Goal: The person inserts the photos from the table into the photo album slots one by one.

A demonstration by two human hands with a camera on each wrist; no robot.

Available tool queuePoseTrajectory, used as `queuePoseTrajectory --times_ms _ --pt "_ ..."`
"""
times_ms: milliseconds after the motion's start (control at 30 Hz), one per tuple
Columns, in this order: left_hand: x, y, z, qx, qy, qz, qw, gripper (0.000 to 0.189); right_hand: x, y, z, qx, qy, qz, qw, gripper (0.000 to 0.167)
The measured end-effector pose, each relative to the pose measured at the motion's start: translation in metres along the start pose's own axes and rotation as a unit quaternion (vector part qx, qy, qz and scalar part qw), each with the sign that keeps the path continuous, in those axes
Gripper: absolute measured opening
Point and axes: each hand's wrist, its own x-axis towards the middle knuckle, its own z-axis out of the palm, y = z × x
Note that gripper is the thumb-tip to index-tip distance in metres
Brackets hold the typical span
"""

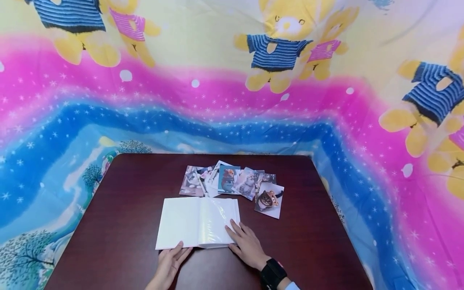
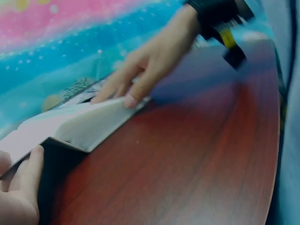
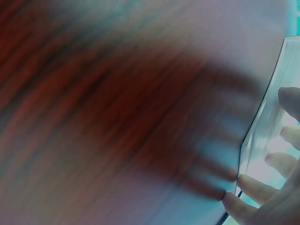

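A photo album [image 1: 179,221] with white pages lies spread on the table, its right page covered by a shiny clear sleeve. My left hand [image 1: 170,262] grips the near edge of its left side, thumb on top and fingers underneath. In the left wrist view the left cover [image 2: 51,157] is tilted up off the table, its dark underside showing. My right hand [image 1: 250,247] rests on the right page near the outer edge with fingers spread and fairly straight. The right wrist view shows its fingertips [image 3: 248,187] along the page edge.
Several overlapping photos of animals [image 1: 228,183] lie just beyond the album. One cat photo [image 1: 269,200] sits nearest, right of the album. The dark red-brown table [image 1: 119,209] is bordered by a patterned cloth [image 1: 217,92]. A black band [image 1: 272,273] circles my right wrist.
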Motion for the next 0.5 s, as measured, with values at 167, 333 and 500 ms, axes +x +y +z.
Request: queuePoseTrajectory --times_ms 167,333,500 --pt "-0.0005 0.0019 -0.0033 -0.043 0.001 -0.049 0.9978 0.053 0.0001 -0.0005 0.0006 -0.002 0.000 0.001 1.0000 0.058" --pt "-0.0001 0.0005 -0.0054 -0.069 0.011 -0.070 0.9951 0.060 0.0004 -0.0011 0.0009 -0.005 -0.002 0.000 1.0000 0.058" --pt "0.0011 0.0004 -0.0058 -0.071 0.020 -0.068 0.9949 0.043 0.0026 -0.0011 0.0013 -0.007 0.000 -0.003 1.0000 0.058"
